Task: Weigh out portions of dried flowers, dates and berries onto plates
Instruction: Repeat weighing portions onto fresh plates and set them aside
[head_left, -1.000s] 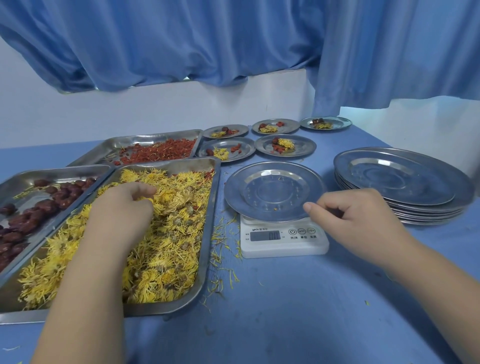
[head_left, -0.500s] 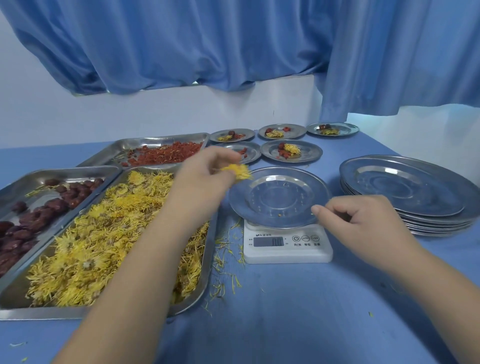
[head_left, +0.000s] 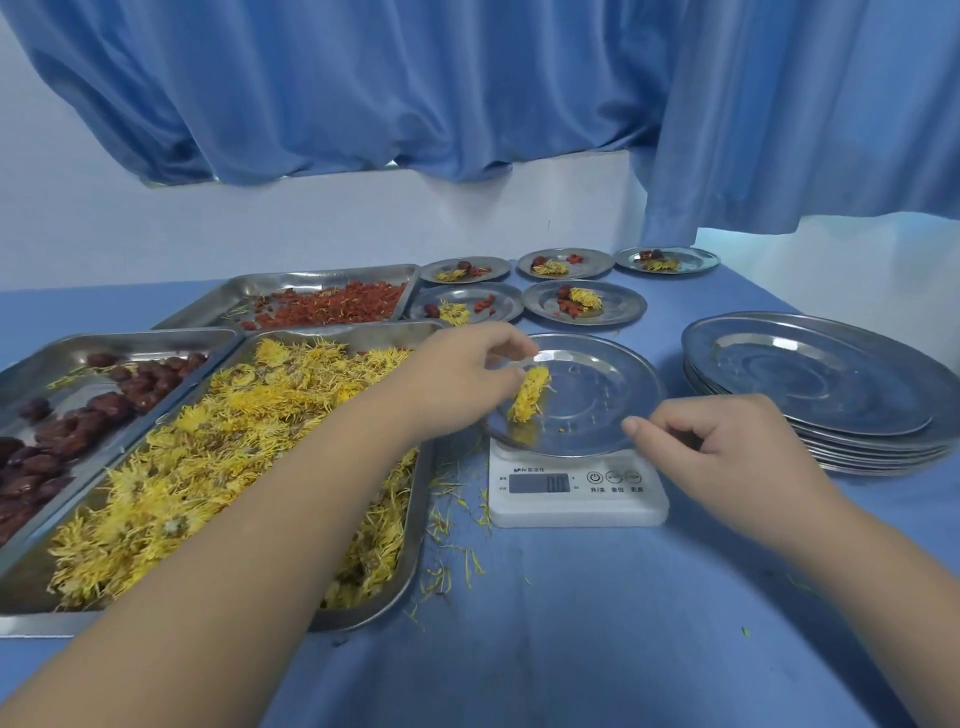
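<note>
A steel plate (head_left: 597, 395) sits on a white digital scale (head_left: 576, 491) whose display reads 0.0. My left hand (head_left: 462, 376) hovers over the plate's left side with thumb and fingers parted. A clump of yellow dried flowers (head_left: 529, 394) lies just under its fingertips, over the plate. My right hand (head_left: 727, 447) rests by the plate's near right rim, fingers curled in and holding nothing, its thumb tip at the rim. Three trays stand to the left: dried flowers (head_left: 208, 457), dates (head_left: 67, 426) and red berries (head_left: 332, 309).
A stack of empty steel plates (head_left: 815, 384) stands at the right. Several filled plates (head_left: 584, 304) line the far side of the blue table. Loose yellow petals (head_left: 452, 519) lie scattered between the flower tray and the scale. Blue curtains hang behind.
My left hand lifted a pinch of flowers out of the tray, carried it right over the plate and parted its fingers there. My right hand stayed beside the plate.
</note>
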